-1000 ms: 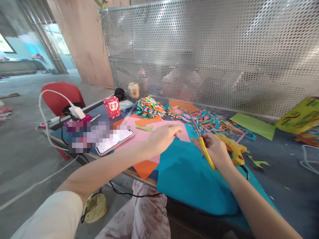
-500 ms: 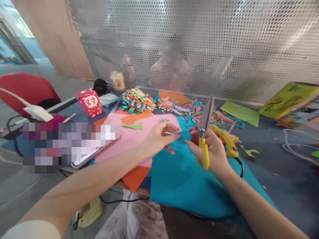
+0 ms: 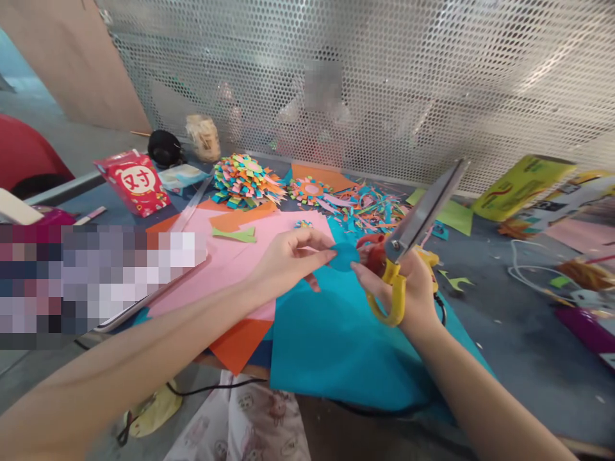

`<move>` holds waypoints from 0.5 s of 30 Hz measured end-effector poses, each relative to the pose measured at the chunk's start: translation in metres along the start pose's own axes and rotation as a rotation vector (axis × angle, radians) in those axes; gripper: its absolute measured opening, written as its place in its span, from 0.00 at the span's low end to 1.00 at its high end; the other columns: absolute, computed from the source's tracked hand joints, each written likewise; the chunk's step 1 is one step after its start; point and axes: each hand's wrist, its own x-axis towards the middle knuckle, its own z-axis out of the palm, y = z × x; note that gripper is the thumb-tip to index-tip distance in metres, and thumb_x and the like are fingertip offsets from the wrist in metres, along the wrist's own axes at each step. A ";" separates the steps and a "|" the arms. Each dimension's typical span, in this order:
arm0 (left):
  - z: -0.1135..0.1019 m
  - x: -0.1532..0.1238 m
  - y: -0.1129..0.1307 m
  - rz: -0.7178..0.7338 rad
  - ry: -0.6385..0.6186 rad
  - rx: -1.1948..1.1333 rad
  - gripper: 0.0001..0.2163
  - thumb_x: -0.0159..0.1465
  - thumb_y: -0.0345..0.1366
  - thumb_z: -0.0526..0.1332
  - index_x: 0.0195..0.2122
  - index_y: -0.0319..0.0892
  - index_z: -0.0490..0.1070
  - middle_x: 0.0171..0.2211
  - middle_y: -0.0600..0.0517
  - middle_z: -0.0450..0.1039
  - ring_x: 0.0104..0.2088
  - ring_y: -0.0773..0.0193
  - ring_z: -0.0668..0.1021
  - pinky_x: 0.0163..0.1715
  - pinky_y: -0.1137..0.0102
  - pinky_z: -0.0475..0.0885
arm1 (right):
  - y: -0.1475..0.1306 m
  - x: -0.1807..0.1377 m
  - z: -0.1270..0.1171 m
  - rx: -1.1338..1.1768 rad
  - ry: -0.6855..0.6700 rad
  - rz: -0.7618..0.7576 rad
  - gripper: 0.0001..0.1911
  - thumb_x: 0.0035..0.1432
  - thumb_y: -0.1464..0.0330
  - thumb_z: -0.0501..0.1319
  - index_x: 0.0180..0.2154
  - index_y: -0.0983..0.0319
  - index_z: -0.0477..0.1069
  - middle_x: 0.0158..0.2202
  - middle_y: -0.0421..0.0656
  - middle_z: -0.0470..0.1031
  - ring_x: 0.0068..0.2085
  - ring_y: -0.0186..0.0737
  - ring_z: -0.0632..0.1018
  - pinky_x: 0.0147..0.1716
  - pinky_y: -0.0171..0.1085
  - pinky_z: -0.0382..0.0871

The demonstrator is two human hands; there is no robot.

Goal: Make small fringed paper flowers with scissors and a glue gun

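Note:
My right hand (image 3: 408,291) grips yellow-handled scissors (image 3: 413,230), blades closed and pointing up to the right. My left hand (image 3: 288,259) pinches a small round blue paper piece (image 3: 344,257) between thumb and fingers. My right fingertips touch the same piece from the other side. Both hands hover over a large blue paper sheet (image 3: 336,346). A pink sheet (image 3: 225,262) and an orange sheet (image 3: 240,342) lie under my left forearm.
Colourful paper flowers (image 3: 243,180) and paper scraps (image 3: 369,208) lie behind. A red box (image 3: 132,181), a phone (image 3: 144,298), a yellow glue gun (image 3: 427,259), green paper (image 3: 449,214) and a perforated metal screen (image 3: 336,83) surround the work area. A person sits behind the screen.
My right hand raised the scissors from pointing across the table to upright. My left hand lifted the small blue piece and both hands came together on it. The camera turned right.

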 end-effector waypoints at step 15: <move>-0.001 -0.010 0.019 0.524 0.211 0.022 0.04 0.55 0.27 0.66 0.31 0.41 0.75 0.23 0.57 0.73 0.16 0.76 0.71 0.12 0.80 0.68 | 0.009 -0.014 -0.008 0.019 -0.313 0.129 0.18 0.55 0.52 0.64 0.34 0.58 0.64 0.31 0.40 0.72 0.32 0.37 0.74 0.30 0.35 0.71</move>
